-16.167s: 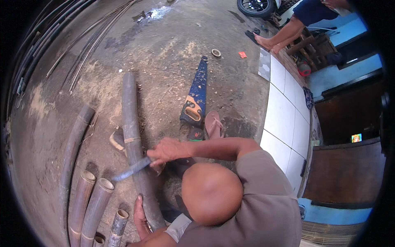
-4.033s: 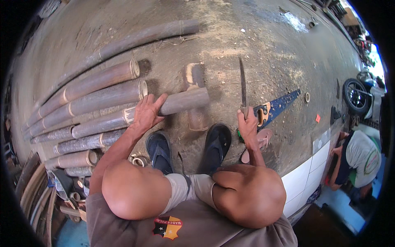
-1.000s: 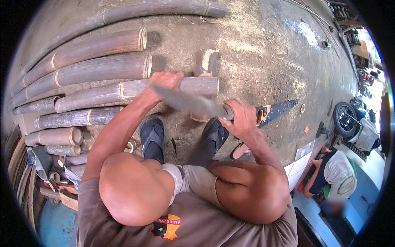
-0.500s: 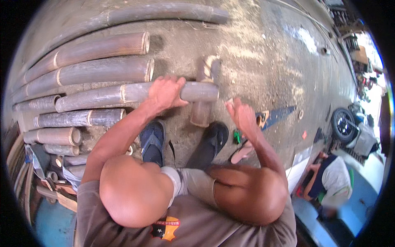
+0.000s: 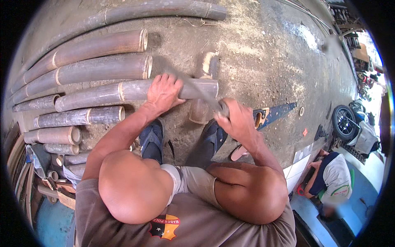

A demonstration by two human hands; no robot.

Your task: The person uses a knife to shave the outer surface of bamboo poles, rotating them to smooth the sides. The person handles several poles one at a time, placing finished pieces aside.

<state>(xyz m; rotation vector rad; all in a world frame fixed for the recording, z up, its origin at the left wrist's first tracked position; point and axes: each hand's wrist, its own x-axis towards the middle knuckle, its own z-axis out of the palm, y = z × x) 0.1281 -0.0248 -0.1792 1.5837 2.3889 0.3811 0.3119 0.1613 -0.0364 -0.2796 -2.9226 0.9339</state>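
My left hand [image 5: 164, 91] grips a long grey bamboo pole [image 5: 135, 89] from above, a little behind its cut right end. This end rests across a short piece of bamboo [image 5: 199, 112] on the ground, which has a pale notch on its far part. My right hand [image 5: 236, 121] is closed around a long, narrow grey blade-like tool [image 5: 197, 88]. Motion smears the tool, so its exact kind is unclear. It slants up and left over the pole, to the right of my left hand; whether it touches the bamboo I cannot tell.
Several more bamboo poles [image 5: 103, 69] lie to the left and far side. A handsaw [image 5: 275, 115] rests on the ground beyond my right wrist. Sawdust [image 5: 242, 51] covers the concrete. At the lower right a person [image 5: 335, 177] sits near a wheel [image 5: 345, 122].
My right hand has shifted slightly left and nearer, and the grey tool now shows across the pole. My left hand stays on the pole. A green item near my right forearm is out of sight.
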